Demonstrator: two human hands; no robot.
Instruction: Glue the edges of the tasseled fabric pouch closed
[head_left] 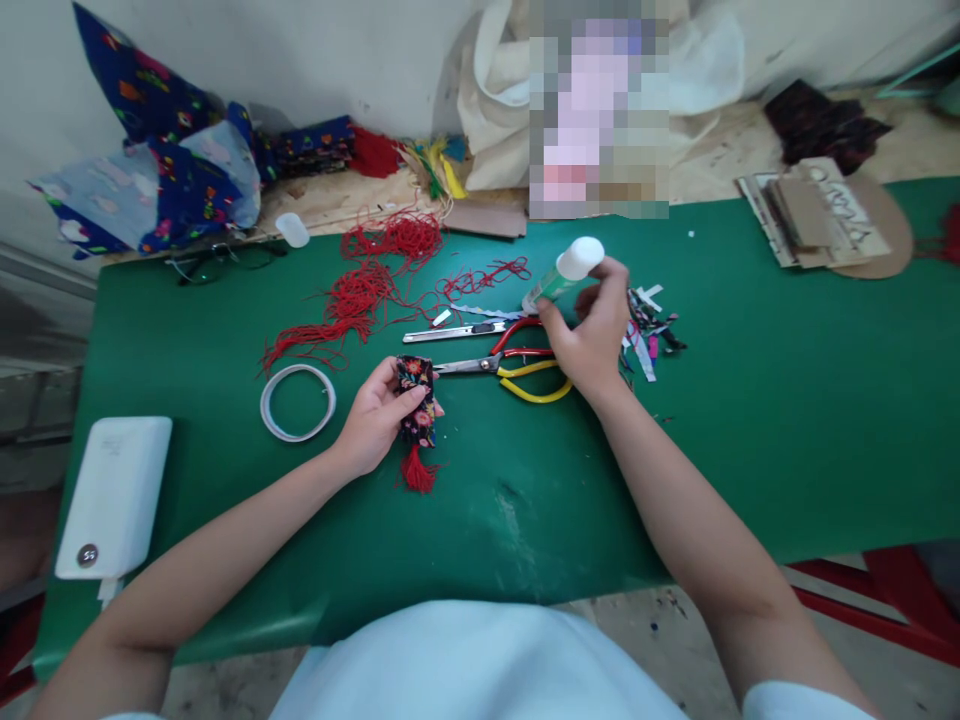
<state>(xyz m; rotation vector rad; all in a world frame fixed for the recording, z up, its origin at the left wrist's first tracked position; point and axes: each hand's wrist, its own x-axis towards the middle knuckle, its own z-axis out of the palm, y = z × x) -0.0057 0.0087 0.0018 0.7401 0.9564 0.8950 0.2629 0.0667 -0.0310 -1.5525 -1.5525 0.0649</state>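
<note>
My left hand (377,415) pinches a small black floral fabric piece (417,402), thumb on its face. A short red tassel (418,472) hangs from its lower end. My right hand (592,335) has its thumb and fingers around a green and white glue stick (551,284), which tilts with its white end up to the right. Scissors (491,367) with red and yellow handles lie between my hands, the handles partly behind my right hand. A box cutter (454,333) rests just above them.
Red cord (364,295) lies tangled at upper left, above a tape roll (298,403). A white power bank (116,497) sits at far left. Fabric scraps (652,325) lie beyond my right hand. Cardboard pieces (817,220) stack at upper right; patterned cloth (180,180) stands at the back left.
</note>
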